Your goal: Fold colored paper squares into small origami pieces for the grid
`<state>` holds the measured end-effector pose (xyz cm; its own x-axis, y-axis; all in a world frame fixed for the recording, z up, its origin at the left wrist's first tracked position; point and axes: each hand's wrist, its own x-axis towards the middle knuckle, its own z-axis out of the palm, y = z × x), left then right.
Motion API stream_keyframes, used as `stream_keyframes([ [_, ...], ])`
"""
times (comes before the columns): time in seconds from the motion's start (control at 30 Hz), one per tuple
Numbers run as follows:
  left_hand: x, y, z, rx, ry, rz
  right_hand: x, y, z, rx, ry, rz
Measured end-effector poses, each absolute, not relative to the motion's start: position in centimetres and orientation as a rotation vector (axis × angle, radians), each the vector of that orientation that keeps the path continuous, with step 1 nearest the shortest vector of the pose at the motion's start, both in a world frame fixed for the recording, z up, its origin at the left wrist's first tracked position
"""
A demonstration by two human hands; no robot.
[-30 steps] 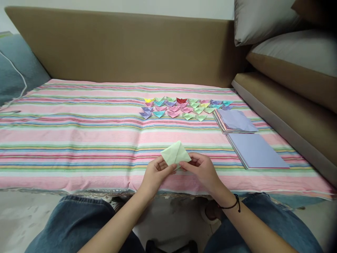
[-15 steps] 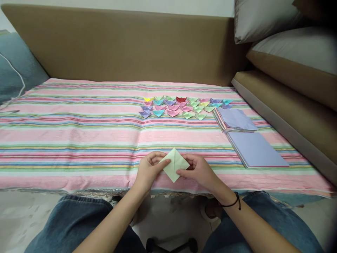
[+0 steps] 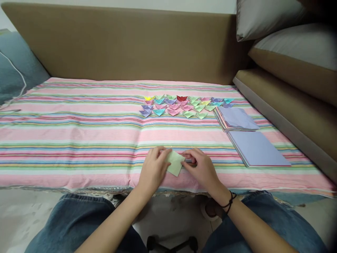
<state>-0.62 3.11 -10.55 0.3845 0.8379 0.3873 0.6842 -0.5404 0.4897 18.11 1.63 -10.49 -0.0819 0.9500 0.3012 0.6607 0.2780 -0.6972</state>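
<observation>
A small folded square of pale green paper (image 3: pixel 175 163) is held between my two hands, low over the front part of the striped cloth. My left hand (image 3: pixel 155 165) grips its left side, thumb on the near face and fingers behind. At the right corner, the thumb and fingertips of my right hand (image 3: pixel 201 165) pinch the paper's edge. Farther back, several folded paper boats (image 3: pixel 173 112) in pink, green, blue, purple, yellow and red stand in rows.
Two stacks of paper lie to the right, a flat purple-topped stack (image 3: pixel 260 149) and a creased one (image 3: pixel 238 118) behind it. Cushions (image 3: pixel 289 84) line the right side. A brown backboard (image 3: pixel 131 45) rises behind the striped cloth (image 3: pixel 65 135). A white cable (image 3: pixel 19 75) runs at far left.
The green paper has turned from a diamond with a centre crease showing to a tilted, plain-faced square. My left hand has shifted farther over it, and my right hand has moved to its right corner.
</observation>
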Motion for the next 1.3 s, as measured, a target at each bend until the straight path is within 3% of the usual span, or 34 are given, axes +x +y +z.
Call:
stream_keyframes([
  [0.13,-0.6,2.7,-10.7,2.752,1.076,0.738,18.0,1.4,-10.6,-1.281,-2.072,0.284],
  [0.3,-1.5,2.2,-10.9,2.821,1.094,0.699,18.4,0.8,-10.7,-1.343,-2.176,0.186],
  [1.0,-6.9,2.4,-11.5,2.938,1.061,0.508,17.7,-0.1,-11.7,-1.404,-2.045,0.181],
  [1.17,-6.0,1.8,-11.5,2.939,1.119,0.701,17.6,-0.1,-11.6,-1.404,-2.044,0.171],
  [1.3,-3.9,0.8,-11.5,2.979,0.872,0.573,17.4,-0.2,-11.6,-1.421,-2.038,0.179],
])
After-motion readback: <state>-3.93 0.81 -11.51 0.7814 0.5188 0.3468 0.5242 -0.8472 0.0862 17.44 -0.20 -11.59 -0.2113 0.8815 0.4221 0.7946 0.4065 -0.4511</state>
